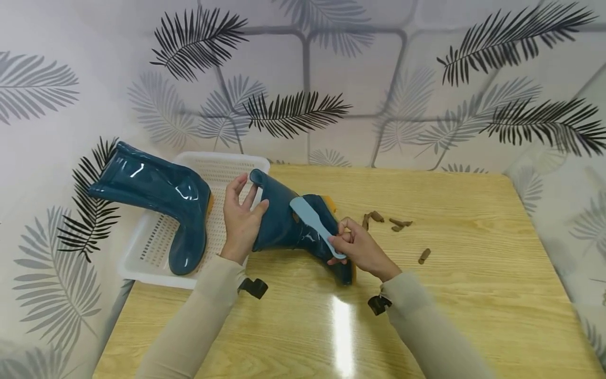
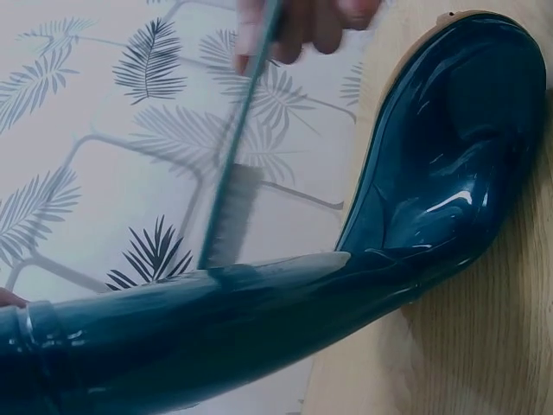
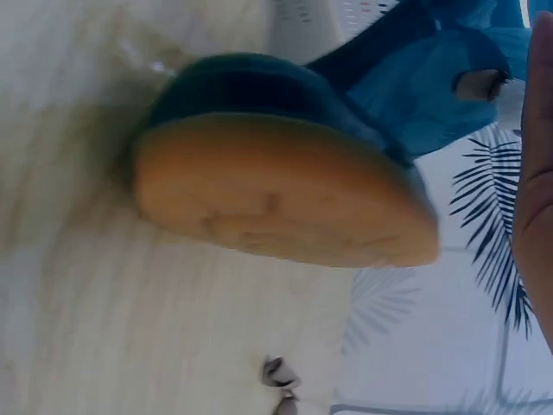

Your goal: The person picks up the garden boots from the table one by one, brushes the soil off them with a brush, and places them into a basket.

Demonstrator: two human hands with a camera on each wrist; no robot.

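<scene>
A dark teal rubber boot [image 1: 278, 218] lies on its side over the table, its orange sole [image 3: 276, 194] facing the right wrist camera. My left hand [image 1: 241, 218] grips the boot's top edge, with the thumb on the outside of the shaft. In my right hand [image 1: 360, 247] is a light blue scrub brush [image 1: 310, 218], held by the end of its handle. The brush's bristles [image 2: 232, 216] meet the shaft in the left wrist view. A brown lump [image 3: 478, 85] sticks to the shaft close to the brush head.
A second teal boot [image 1: 182, 195] lies across a white plastic basket [image 1: 158, 278] at the left, its shaft reaching past the rim. Several brown pieces [image 1: 424, 256] are scattered on the wooden table [image 1: 473, 316] right of the boot. A patterned wall [image 1: 341, 73] stands behind.
</scene>
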